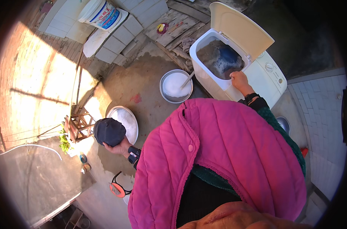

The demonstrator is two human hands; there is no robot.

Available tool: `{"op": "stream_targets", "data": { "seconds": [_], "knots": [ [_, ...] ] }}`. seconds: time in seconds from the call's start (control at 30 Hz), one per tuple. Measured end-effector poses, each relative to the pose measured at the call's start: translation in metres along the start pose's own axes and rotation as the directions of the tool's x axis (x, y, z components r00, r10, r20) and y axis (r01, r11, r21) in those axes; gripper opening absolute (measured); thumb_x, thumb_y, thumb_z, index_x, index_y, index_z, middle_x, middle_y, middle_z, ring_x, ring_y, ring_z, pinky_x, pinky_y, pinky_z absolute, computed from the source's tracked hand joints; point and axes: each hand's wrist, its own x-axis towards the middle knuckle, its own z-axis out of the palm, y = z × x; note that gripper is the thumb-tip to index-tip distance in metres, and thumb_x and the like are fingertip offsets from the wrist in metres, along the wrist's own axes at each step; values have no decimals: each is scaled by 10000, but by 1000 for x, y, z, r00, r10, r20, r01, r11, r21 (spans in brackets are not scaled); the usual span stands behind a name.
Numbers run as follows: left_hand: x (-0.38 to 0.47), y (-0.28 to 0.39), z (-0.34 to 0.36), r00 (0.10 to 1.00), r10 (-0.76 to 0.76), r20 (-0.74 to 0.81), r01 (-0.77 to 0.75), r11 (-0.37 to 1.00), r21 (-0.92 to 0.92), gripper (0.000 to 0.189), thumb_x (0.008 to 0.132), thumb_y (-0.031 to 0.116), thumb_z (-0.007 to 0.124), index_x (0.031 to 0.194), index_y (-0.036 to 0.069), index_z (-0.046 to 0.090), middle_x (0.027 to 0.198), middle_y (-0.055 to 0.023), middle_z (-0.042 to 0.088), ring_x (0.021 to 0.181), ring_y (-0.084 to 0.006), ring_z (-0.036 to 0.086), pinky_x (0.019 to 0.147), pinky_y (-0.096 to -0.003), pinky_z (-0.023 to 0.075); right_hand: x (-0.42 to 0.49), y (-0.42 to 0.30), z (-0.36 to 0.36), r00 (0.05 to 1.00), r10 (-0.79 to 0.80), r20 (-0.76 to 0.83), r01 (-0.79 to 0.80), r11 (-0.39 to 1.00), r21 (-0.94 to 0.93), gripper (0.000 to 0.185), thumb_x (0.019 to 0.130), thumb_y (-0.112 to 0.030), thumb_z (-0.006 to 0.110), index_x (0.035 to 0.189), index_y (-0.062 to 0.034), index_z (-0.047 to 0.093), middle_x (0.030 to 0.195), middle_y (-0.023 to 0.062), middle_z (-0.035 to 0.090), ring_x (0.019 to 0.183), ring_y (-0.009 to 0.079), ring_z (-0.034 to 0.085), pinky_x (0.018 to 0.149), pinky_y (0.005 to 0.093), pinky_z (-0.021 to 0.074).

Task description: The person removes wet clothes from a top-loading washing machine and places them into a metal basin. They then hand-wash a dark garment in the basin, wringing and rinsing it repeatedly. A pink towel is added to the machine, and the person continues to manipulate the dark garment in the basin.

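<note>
My left hand [121, 147] grips a round, dark fabric item [110, 131] that looks like a cap, held out above the floor near a wide metal basin [130, 123]. My right hand [239, 81] is at the near rim of the washing machine tub [197, 58], its fingers curled. Whether it pinches anything there is hidden. Dark blue cloth [229, 57] bulges out of cloudy, foamy water in the tub. The machine's cream lid [242, 27] stands raised. Beside the machine, a drain hose [187, 80] leads into a basin of white suds [173, 84].
A white plastic bucket [100, 14] stands on a tiled ledge [120, 37]. At left are a small wooden stool [81, 124] and a green plant [64, 143]. An orange-topped object [117, 190] lies near my left side. Part of the concrete floor [146, 74] is wet.
</note>
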Motion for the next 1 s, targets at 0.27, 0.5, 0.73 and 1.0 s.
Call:
{"op": "stream_targets", "data": {
  "seconds": [0.27,0.5,0.73,1.0],
  "knots": [
    [-1,-1,-2,1000,11,-17,-11,1000,4,723,778,442,679,1366,56,515,1358,-158,559,1256,-377,528,1070,-564,410,4,3,6,1000,15,14,-15,999,-29,177,804,-103,596,889,-131,749,885,112,707,899,332,633,822,445,520],
    [3,-1,-1,999,32,-5,-32,999,30,719,785,448,671,1367,57,514,1360,-158,557,1260,-376,526,1072,-560,411,5,1,7,995,74,62,-71,996,-52,169,819,-113,600,891,-134,751,886,105,706,918,326,628,831,442,518],
    [4,1,4,999,30,16,-30,999,43,727,784,445,676,1374,56,506,1362,-158,554,1262,-375,523,1075,-561,406,2,-5,2,996,58,62,-54,996,-72,164,813,-123,606,887,-139,751,891,102,706,916,323,628,830,441,517],
    [2,1,12,1000,28,-6,-28,999,37,723,779,436,689,1371,61,512,1356,-156,559,1254,-379,528,1065,-564,411,1,-2,5,996,71,48,-68,997,-46,156,793,-129,616,875,-142,748,885,95,702,903,317,627,825,430,519]
  ]
}}
